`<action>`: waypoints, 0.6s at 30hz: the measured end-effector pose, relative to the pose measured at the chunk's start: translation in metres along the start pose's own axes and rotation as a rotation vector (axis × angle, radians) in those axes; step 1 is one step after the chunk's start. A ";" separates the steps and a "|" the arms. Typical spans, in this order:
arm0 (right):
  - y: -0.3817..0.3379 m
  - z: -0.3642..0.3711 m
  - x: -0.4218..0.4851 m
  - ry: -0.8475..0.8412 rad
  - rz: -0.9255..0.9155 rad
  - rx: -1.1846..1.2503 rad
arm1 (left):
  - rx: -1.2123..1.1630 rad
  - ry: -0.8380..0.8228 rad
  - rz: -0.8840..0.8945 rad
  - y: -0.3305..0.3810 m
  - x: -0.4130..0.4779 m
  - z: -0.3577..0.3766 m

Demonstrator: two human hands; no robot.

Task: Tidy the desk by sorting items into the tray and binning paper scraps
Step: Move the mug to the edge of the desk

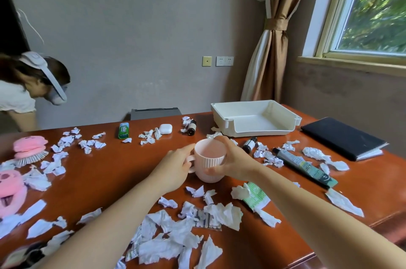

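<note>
**— Why both hands on one mug?**

— My left hand [175, 166] has its fingers curled at the handle, and my right hand [230, 160] wraps the far side of the body, thumb low on the ribbed wall. So the pink mug [209, 162] is clamped between the two. I judge it is heading for the tray, and two hands keep it level; I cannot tell whether it sits on the wood or is just clear of it.

**— What lies around that grip, from your left across?**

— Well to the left of the handle hand sit a pink brush [29, 150] and another pink soft thing at the edge. Beyond my left knuckles are a green tin [123, 130] and a white earbud case [165, 129], with a small dark bottle [191, 127] further along. Beneath my wrists and towards me lie the paper scraps [173, 233], thickest there, none binned yet. Past my right fingers, up and right, stands the white tray [283, 131], open-fronted and with nothing in it. Just right of my right hand are a second small bottle [249, 145], a long dark tube [304, 166] and a green-and-white packet [257, 196]; a black notebook [342, 137] lies furthest right.

**— And the surface, the room?**

— A glossy reddish wooden desk [105, 172], so scraps slide easily. Grey wall behind, a tied brown curtain [270, 49] and a window [373, 5] to the right. Another person in a headset bends at the far left.
</note>
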State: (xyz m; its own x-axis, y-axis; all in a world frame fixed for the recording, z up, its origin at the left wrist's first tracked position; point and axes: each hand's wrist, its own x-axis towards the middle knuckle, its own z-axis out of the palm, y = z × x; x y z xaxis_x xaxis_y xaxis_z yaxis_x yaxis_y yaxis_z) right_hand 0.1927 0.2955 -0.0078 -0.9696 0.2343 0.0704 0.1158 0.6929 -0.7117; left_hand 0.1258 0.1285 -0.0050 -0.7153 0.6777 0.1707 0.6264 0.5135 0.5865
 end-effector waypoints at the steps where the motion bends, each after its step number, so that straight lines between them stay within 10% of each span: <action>1: -0.004 -0.003 0.001 -0.027 0.019 -0.079 | 0.004 0.010 -0.003 0.001 -0.001 0.001; 7: -0.038 -0.019 0.025 -0.244 0.036 -0.660 | 0.009 0.067 -0.056 0.005 -0.006 0.009; 18: -0.063 -0.016 0.031 -0.277 -0.071 -0.794 | 0.058 0.054 -0.060 0.006 -0.019 -0.011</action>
State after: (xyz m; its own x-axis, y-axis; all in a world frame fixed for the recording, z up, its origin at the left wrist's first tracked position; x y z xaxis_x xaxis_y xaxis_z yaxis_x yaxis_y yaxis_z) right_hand 0.1586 0.2701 0.0502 -0.9862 0.0680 -0.1512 0.0691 0.9976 -0.0021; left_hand 0.1392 0.1126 0.0042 -0.7669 0.6162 0.1797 0.5976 0.5833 0.5502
